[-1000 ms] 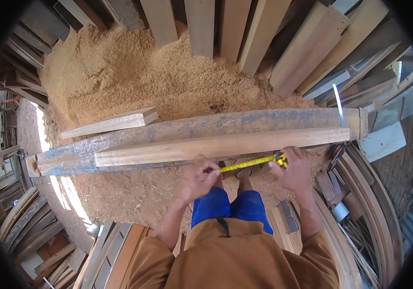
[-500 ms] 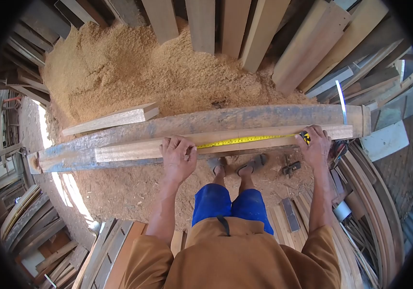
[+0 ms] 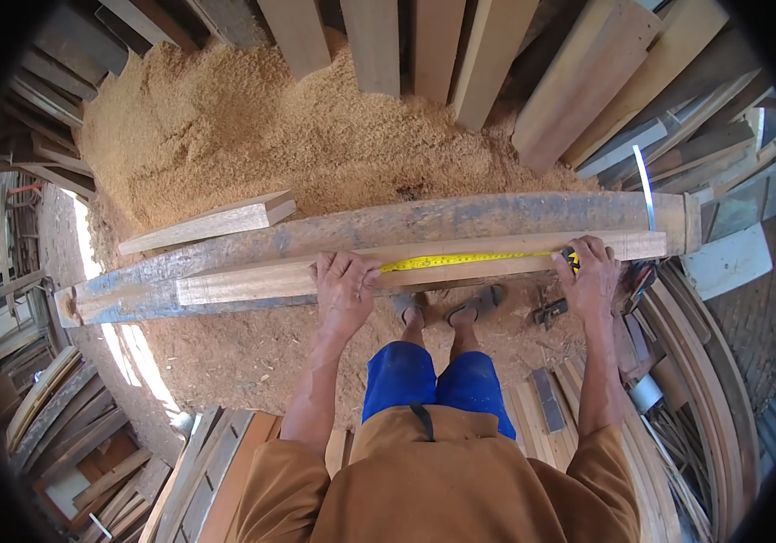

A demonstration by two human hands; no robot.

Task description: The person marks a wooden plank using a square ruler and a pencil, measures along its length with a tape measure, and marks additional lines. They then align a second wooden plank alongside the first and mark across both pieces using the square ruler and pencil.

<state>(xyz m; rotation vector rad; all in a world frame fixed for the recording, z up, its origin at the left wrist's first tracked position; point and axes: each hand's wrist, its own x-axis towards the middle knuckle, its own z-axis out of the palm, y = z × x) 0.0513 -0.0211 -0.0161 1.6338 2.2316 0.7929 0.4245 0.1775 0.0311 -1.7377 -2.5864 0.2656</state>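
A yellow tape measure is drawn out along a long wooden board. My right hand is closed around its black and yellow case near the board's right end. At the other end of the blade, my left hand rests on the board with its fingers pinched on the tape. The board lies on a thick, worn wooden beam with bluish stains. Behind the left part of the beam is a shorter wooden piece.
A big heap of sawdust lies beyond the beam. Several planks lean at the back, and stacked timber stands at the right. A thin pale strip rises near the beam's right end. Dark tools lie on the ground.
My left hand has slid a little to the right along the board, so the exposed tape is slightly shorter. My right hand stays nearly in place on the case.
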